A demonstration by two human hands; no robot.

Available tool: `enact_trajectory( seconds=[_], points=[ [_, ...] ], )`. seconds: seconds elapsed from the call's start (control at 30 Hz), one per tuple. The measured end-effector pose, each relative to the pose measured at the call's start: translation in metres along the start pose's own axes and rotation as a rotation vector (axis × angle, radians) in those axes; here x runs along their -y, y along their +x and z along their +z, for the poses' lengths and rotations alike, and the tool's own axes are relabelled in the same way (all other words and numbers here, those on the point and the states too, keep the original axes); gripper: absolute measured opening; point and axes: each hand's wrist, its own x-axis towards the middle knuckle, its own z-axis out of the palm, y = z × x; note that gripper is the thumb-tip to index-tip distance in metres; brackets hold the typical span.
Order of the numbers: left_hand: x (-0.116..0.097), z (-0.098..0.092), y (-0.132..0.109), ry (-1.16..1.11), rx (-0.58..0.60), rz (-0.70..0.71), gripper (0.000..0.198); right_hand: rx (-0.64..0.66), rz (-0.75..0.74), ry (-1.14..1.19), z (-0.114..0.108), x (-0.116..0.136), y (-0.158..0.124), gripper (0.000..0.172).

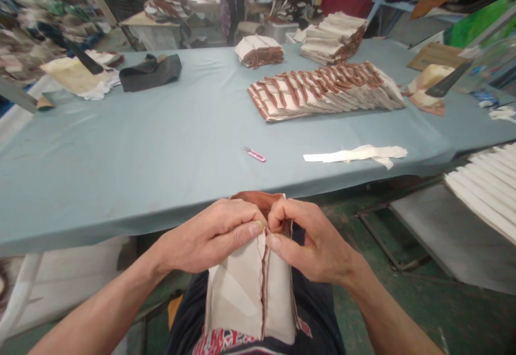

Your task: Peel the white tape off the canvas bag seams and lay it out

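A sewn fabric piece [237,285], off-white outside with a brown inner face, rests against my body in front of the table edge. A seam with a brown edge runs down its middle. My left hand [217,231] pinches the top edge just left of the seam. On the other side of the seam, my right hand [310,237] grips the same edge between thumb and curled fingers. The two thumbs nearly meet at the seam's top. Pink thread snips [255,154] lie on the table beyond my hands.
The blue-covered table [161,145] spans the view. White strips [355,154] lie at its near right. Behind them stand a long row of overlapping brown-and-white pieces [322,94] and two stacks [260,50]. A dark folded cloth [151,72] sits at back left.
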Motion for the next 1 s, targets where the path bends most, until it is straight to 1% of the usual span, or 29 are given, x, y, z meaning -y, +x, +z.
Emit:
enact_trajectory(
  seconds=[0.17,0.3,0.43,0.53,0.63,0.7,0.8,0.87,0.93,1.0],
  points=[
    [-0.002,0.001,0.004,-0.04,-0.02,-0.021,0.039,-0.018,0.012,-0.029,0.002,-0.005,-0.005,0.014],
    [-0.002,0.002,0.005,-0.024,-0.024,-0.052,0.037,-0.026,0.018,-0.076,0.002,-0.005,-0.006,0.012],
    [-0.002,0.003,0.004,-0.007,-0.027,-0.085,0.04,-0.076,0.031,-0.225,0.003,0.001,-0.004,0.012],
    [-0.003,0.002,0.003,-0.055,-0.004,-0.091,0.039,-0.065,0.066,-0.289,0.004,0.008,-0.005,0.009],
    [-0.003,0.001,0.003,-0.137,0.03,-0.081,0.043,-0.056,0.073,-0.303,0.004,0.013,-0.007,0.013],
    [-0.002,0.001,0.003,-0.189,0.045,-0.084,0.045,-0.065,0.066,-0.286,0.005,0.013,-0.007,0.016],
    [0.002,0.001,0.003,-0.245,0.052,-0.114,0.036,-0.036,0.088,-0.191,0.004,0.009,-0.008,0.018],
    [0.005,0.0,0.002,-0.279,0.064,-0.133,0.033,0.011,0.122,-0.083,0.002,0.006,-0.008,0.016],
    [0.006,-0.002,0.0,-0.292,0.084,-0.151,0.033,0.033,0.133,0.001,0.0,0.005,-0.009,0.012],
    [0.006,-0.003,-0.003,-0.26,0.086,-0.164,0.033,0.027,0.087,0.004,-0.001,0.004,-0.01,0.009]
  ],
)
